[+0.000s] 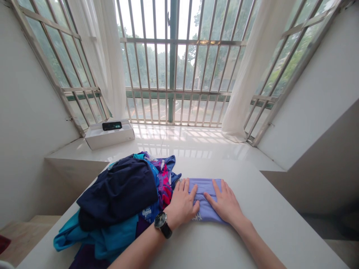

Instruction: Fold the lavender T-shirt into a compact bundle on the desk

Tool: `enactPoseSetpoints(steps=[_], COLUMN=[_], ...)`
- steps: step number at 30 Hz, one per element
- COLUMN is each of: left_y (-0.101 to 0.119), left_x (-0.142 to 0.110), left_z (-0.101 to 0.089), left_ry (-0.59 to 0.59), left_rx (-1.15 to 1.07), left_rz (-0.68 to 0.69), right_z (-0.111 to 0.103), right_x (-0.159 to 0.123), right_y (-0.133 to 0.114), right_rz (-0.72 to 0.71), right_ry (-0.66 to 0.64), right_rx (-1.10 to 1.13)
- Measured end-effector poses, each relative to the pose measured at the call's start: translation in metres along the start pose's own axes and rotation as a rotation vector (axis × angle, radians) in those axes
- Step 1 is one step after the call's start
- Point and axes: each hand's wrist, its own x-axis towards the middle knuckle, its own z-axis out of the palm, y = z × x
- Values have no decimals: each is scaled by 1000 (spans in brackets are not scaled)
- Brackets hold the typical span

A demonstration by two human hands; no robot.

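Note:
A lavender garment lies folded into a flat rectangle on the white table, with a bit of white print at its lower left. My left hand, a black watch on its wrist, rests on the garment's left side with fingers spread. Flat on the right side is my right hand, its fingers stretched out as well. Both palms press from above and grip nothing. What kind of garment it is, I cannot tell. Just left of my left hand sits a heap of crumpled clothes in navy, teal, purple and pink.
A white box with a black device on top stands on the sill at the back left. Barred windows and white curtains rise behind the white table. Walls flank both sides.

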Motion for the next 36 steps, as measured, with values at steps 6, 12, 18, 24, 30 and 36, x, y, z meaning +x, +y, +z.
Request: enactPoseSetpoints(steps=[6,12,18,24,30,36], left_y=[-6,-7,-10,-8,-9,-7], left_x=[6,16,13,10,12,17], left_z=[-7,-2,6,7,7,12], left_ry=[42,128,18,-6,-19,-5], left_rx=[9,-41,-33,-13,-11,1], left_rz=[9,90,170,125,102,81], right_z=[3,5,0,-1,-4,-7], right_x=[0,1,0,0,3,12], right_y=[2,6,7,6,10,14], right_rz=[-15,-74,-104,-105,-119,-144], right_ry=[21,19,-7,-8,-17,-5], right_rx=[26,37,42,55,104,144])
